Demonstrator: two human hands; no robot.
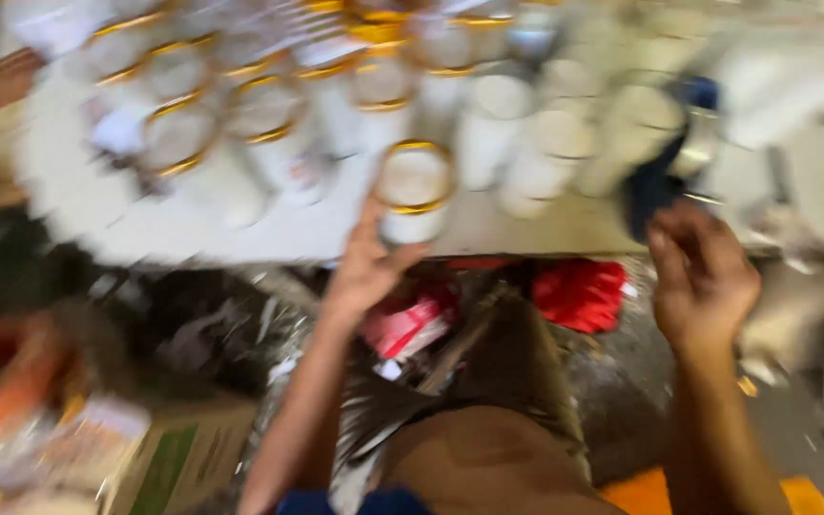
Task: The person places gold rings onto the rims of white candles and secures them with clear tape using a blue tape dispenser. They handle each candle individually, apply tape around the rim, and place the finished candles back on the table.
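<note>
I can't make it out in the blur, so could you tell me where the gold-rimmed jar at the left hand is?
In the head view, the gold-rimmed jar stands at the table's front edge, centre, against the left hand.

Jars (pixel 269 105) crowd the table (pixel 526 229); one jar (pixel 414 189) stands seemingly nearest the edge.

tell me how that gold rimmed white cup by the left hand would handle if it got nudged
The cup looks taller than wide and stands near the table edge, so a nudge could tip it off. If ceramic or glass, it probably chips; blur hides which. The left hand touches its base, the right hand hangs apart.
</note>
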